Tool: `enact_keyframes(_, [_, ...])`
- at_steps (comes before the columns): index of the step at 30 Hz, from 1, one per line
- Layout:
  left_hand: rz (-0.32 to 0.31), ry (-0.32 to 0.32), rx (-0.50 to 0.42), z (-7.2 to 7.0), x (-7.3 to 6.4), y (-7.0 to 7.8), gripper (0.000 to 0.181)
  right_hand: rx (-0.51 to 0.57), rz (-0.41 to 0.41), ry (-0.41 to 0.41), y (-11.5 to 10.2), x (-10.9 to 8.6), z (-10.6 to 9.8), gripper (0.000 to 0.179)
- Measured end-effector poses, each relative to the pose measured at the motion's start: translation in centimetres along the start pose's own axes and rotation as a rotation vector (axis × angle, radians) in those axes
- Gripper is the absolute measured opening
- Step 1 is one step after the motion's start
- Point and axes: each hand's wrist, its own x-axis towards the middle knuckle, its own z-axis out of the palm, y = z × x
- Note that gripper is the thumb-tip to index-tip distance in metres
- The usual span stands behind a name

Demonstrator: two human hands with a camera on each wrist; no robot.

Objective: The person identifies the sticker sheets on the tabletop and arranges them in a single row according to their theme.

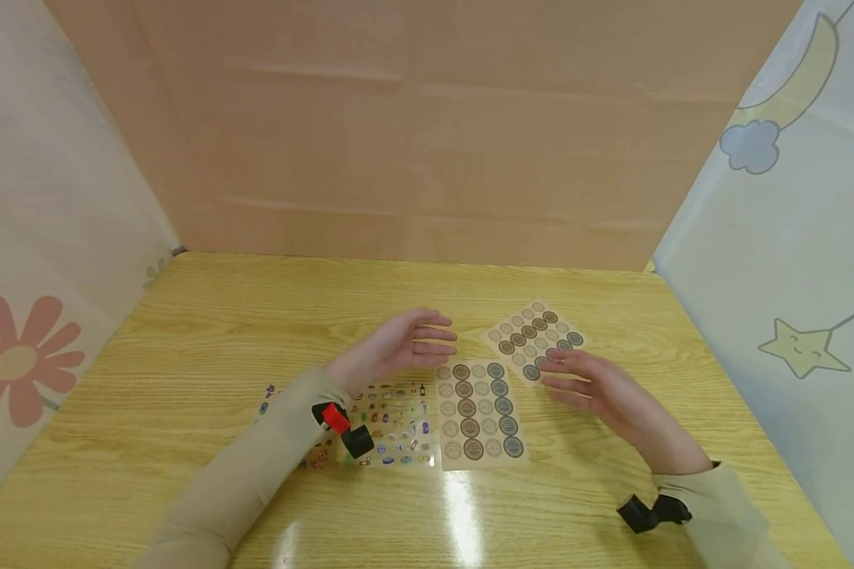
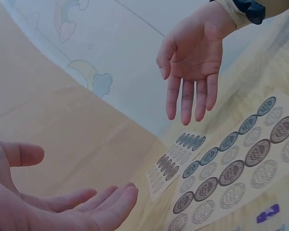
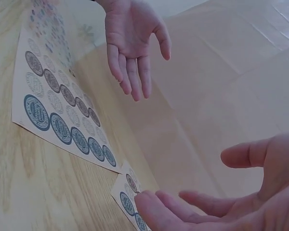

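Note:
Both hands hover with fingers extended and palms turned toward each other, holding nothing. The left hand (image 1: 402, 344) is above the upper edge of a sheet of round stickers (image 1: 480, 411), which lies squarely on the table. Over the lower right edge of a second, tilted round-sticker sheet (image 1: 518, 325) hangs the right hand (image 1: 605, 391), partly covering it. A clear sheet of small colourful stickers (image 1: 398, 431) lies left of the nearer round-sticker sheet, partly hidden by the left forearm. The left wrist view shows the right palm (image 2: 195, 57); the right wrist view shows the left palm (image 3: 130, 38).
The sheets lie on a wood-grain table (image 1: 327, 300). A brown paper-like panel (image 1: 427, 158) rises along the back edge. Patterned side walls flank it, with a flower (image 1: 24, 363) at left and a star (image 1: 800, 348) at right.

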Motion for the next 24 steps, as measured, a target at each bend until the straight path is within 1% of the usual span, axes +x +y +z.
enact_keyframes(5, [0.005,0.009,-0.039,0.1,1.5,0.7,0.052,0.1,0.007,0.012,0.0,-0.2,-1.0,0.06])
enact_keyframes(7, [0.003,0.011,-0.06,0.3,2.0,1.0,0.052,0.144,0.004,0.007,0.0,-0.2,-1.5,0.057])
enact_keyframes(10, [-0.001,0.019,-0.087,0.6,2.9,1.4,0.051,0.248,-0.007,-0.004,0.2,-0.1,-2.4,0.044])
enact_keyframes(13, [-0.01,0.042,-0.105,0.8,3.7,1.6,0.052,0.382,-0.003,-0.004,0.4,0.0,-3.1,0.027])
enact_keyframes(14, [-0.011,0.051,-0.102,0.8,3.9,1.6,0.052,0.423,0.003,0.002,0.4,0.0,-3.3,0.023])
enact_keyframes(16, [-0.012,0.073,-0.099,0.9,4.3,1.6,0.052,0.488,0.022,0.016,0.4,0.1,-3.7,0.022])
enact_keyframes(18, [-0.014,0.084,-0.094,1.0,4.7,1.5,0.053,0.518,0.037,0.036,0.3,0.1,-3.9,0.022])
enact_keyframes(20, [-0.017,0.093,-0.098,1.0,5.1,1.4,0.055,0.522,0.05,0.055,0.2,0.1,-4.1,0.022])
enact_keyframes(24, [-0.031,0.109,-0.099,1.1,5.7,1.2,0.058,0.501,0.067,0.084,0.1,0.2,-4.3,0.035])
